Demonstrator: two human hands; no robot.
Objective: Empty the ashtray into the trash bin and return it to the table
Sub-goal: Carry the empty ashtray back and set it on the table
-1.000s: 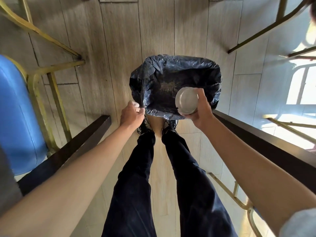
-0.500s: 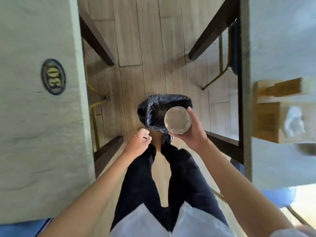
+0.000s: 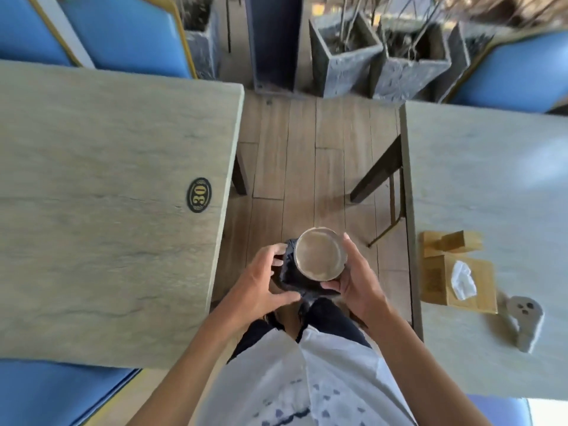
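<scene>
- The right hand (image 3: 356,281) is holding the round metal ashtray (image 3: 320,257), fingers gripping its rim, above the black-lined trash bin (image 3: 290,276).
- The left hand (image 3: 261,281) is hovering beside it, fingers spread open.

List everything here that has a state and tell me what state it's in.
Ashtray: upright, held above the bin, looks empty.
Right hand: gripping the ashtray's rim and underside.
Left hand: open, fingers spread, holding nothing.
Bin: on the floor, black bag lining it, mostly hidden behind the ashtray.
Tissue box: on the right table, tissue sticking out.
</scene>
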